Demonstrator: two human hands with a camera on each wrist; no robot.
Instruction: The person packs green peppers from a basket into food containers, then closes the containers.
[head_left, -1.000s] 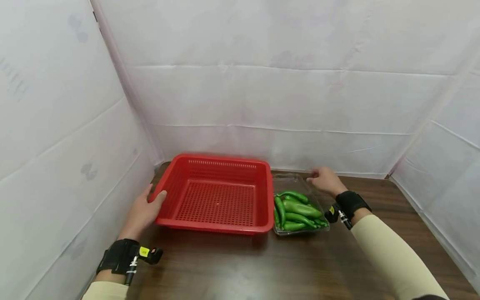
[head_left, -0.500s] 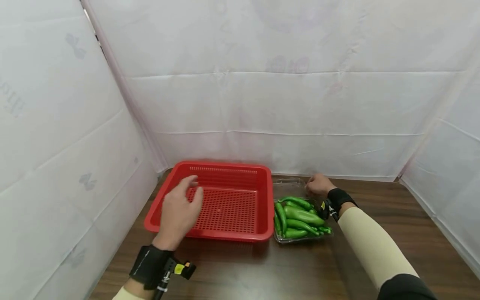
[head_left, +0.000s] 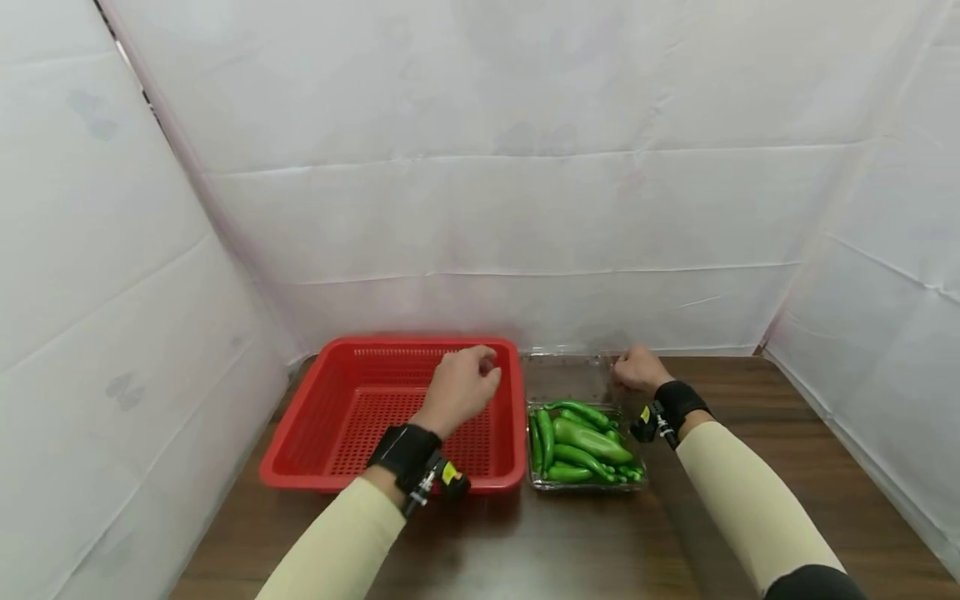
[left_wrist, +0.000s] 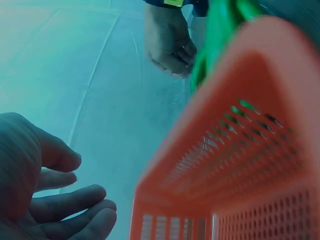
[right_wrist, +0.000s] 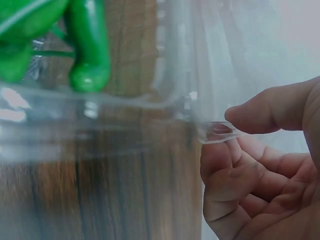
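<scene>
The right hand (head_left: 636, 369) is pinching the open lid of the clear plastic clamshell box (head_left: 567, 368) of green peppers (head_left: 583, 440) on the counter, while the left hand (head_left: 459, 390), fingers loosely curled and holding nothing, is hovering over the red perforated plastic basket (head_left: 330, 425) just left of the box.

Red basket (head_left: 330, 467) wall hard against clear box (head_left: 585, 482); bare table (head_left: 570, 542) nearer.
</scene>
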